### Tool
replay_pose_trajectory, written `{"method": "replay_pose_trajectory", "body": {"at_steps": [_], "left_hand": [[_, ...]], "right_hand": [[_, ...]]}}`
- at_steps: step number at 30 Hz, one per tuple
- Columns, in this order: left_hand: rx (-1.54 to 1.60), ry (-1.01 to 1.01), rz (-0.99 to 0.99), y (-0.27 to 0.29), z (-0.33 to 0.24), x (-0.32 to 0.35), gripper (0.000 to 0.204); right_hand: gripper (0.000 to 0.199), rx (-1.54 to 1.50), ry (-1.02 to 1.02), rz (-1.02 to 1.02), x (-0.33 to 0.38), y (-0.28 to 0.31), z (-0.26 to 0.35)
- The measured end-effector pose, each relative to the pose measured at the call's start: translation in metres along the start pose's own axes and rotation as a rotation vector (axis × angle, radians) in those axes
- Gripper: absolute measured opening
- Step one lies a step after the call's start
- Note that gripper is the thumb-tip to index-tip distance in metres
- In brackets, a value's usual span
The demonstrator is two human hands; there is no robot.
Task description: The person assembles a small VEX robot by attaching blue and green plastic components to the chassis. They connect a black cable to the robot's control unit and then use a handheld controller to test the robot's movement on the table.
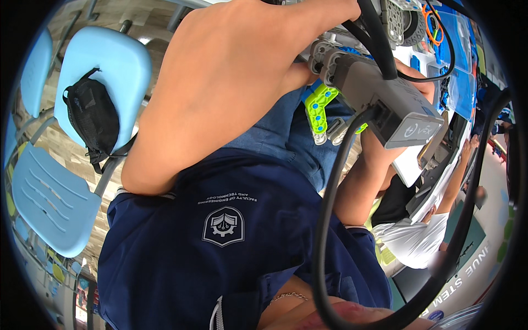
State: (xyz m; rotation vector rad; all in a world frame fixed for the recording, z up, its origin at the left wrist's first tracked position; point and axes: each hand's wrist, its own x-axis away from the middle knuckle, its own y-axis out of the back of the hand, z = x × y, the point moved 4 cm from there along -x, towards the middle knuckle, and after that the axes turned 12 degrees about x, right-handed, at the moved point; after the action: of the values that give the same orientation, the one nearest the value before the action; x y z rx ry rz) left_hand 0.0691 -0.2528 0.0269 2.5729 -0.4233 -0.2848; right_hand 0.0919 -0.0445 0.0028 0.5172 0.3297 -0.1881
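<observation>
Close to me is a robot model built of plastic beams, with a grey motor-like box that has a cable plugged into its end. Bright green angled beams with blue pins and grey beams sit beside the box. My left hand is bent around the model's left side, one finger up by the black cables and another touching the grey beams. On the far side, my right hand has its fingers curled against the model; the box hides most of that hand.
A grey tyred wheel and blue trays of parts lie on the table at upper right. Thick black cable loops across the view. Light blue chairs stand at left, one bearing a black bag. Another person sits at right.
</observation>
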Motion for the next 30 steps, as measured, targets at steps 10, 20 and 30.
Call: {"method": "replay_pose_trajectory", "body": {"at_steps": [10, 20, 30], "left_hand": [[0.071, -0.019, 0.061, 0.01, -0.011, -0.003, 0.065], [0.142, 0.013, 0.27, 0.016, -0.01, -0.007, 0.073], [0.046, -0.074, -0.14, -0.011, 0.01, 0.002, 0.06]], "right_hand": [[0.03, 0.071, 0.034, 0.11, -0.002, 0.005, -0.006], [0.027, 0.109, 0.057, 0.049, -0.003, 0.001, 0.002], [0.04, 0.035, 0.122, 0.183, -0.012, -0.001, -0.004]]}}
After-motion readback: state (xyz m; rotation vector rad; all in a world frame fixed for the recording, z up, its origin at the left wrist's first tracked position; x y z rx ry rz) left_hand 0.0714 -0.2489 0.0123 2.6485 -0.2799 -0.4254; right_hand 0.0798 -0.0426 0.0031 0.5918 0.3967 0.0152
